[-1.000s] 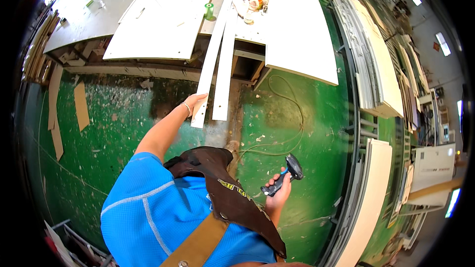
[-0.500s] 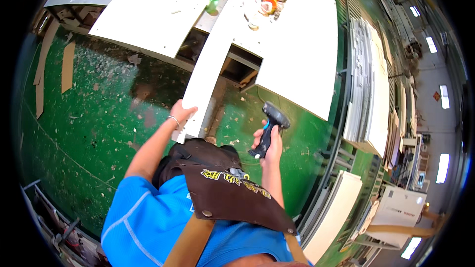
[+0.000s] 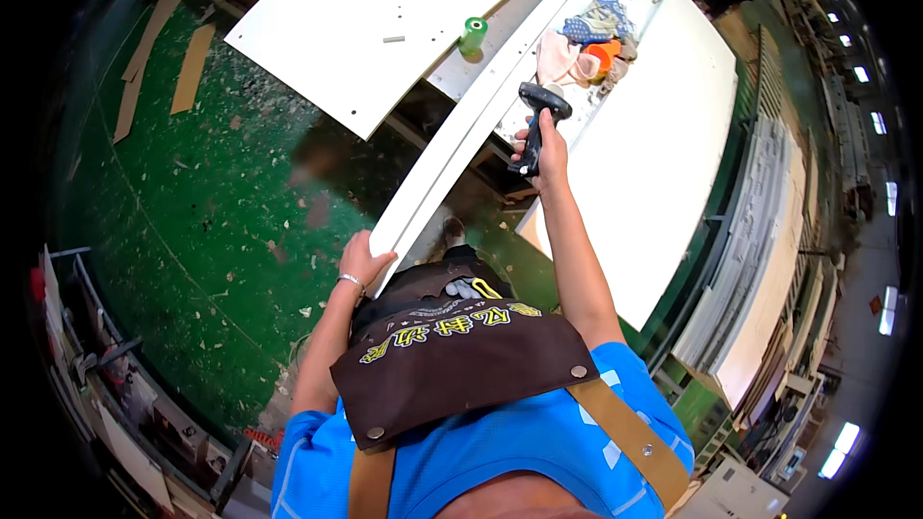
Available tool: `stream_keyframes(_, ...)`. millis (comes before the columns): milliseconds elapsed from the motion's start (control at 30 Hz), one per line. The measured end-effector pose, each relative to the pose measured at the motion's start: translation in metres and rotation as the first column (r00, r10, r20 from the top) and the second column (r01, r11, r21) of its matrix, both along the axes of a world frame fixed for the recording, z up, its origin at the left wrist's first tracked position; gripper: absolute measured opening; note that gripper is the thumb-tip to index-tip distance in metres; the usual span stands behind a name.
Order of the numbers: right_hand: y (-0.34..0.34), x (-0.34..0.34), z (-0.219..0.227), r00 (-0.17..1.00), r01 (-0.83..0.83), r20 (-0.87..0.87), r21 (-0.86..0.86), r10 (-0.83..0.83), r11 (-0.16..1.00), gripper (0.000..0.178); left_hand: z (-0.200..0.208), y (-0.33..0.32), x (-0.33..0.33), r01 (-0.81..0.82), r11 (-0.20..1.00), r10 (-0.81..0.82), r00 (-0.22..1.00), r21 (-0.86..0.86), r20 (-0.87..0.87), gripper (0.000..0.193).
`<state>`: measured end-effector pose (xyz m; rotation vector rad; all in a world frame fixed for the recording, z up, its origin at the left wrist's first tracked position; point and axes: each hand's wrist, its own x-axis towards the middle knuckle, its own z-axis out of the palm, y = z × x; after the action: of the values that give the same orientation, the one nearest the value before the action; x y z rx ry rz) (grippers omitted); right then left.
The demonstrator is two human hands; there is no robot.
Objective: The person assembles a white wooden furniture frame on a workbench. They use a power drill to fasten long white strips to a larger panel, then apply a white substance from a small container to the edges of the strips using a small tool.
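Observation:
My left hand [image 3: 363, 259] grips the near end of a long narrow white strip [image 3: 461, 125] that runs up and away over the workbench. My right hand [image 3: 544, 146] is raised and closed around a black hand tool [image 3: 535, 120] with a dark handle, held just beside the strip, over the white board [image 3: 663, 163] on the right. A brown apron and a blue shirt fill the lower middle of the view.
A second white panel [image 3: 385, 19] lies at the top left with a green roll [image 3: 472, 35] at its edge. A heap of coloured rags [image 3: 586, 43] sits on the right board. Green floor [image 3: 221, 221] with wood scraps spreads left. White boards are stacked at right [image 3: 760, 269].
My right hand has lifted the black tool from near my waist up to the boards. The strip, held by my left hand, now reaches further over the bench. The view has tilted.

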<state>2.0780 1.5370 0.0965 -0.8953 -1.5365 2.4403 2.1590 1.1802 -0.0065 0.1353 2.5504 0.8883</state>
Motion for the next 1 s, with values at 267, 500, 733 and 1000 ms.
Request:
stream_keyframes(267, 0.043, -0.078, -0.046, 0.990, -0.122, 0.060, -0.046, 0.125, 0.991, 0.045, 0.010, -0.003, 0.010, -0.121, 0.993, 0.118, 0.985, 0.014, 0.124, 0.050)
stream_keyframes(500, 0.051, -0.093, -0.059, 0.979, -0.159, 0.125, -0.020, 0.160, 0.987, 0.052, 0.013, 0.000, 0.004, -0.222, 0.968, 0.197, 0.962, 0.115, 0.190, 0.032)
stream_keyframes(733, 0.050, -0.091, -0.046, 0.985, -0.128, 0.116, -0.023, 0.130, 0.992, 0.048, -0.020, -0.013, -0.001, -0.285, 0.934, 0.272, 0.958, 0.215, 0.089, 0.031)
stream_keyframes(1000, 0.049, -0.084, -0.030, 0.996, -0.081, 0.037, -0.101, 0.086, 0.992, 0.045, -0.054, -0.028, -0.019, -0.379, 0.917, 0.378, 0.925, 0.121, 0.034, 0.041)
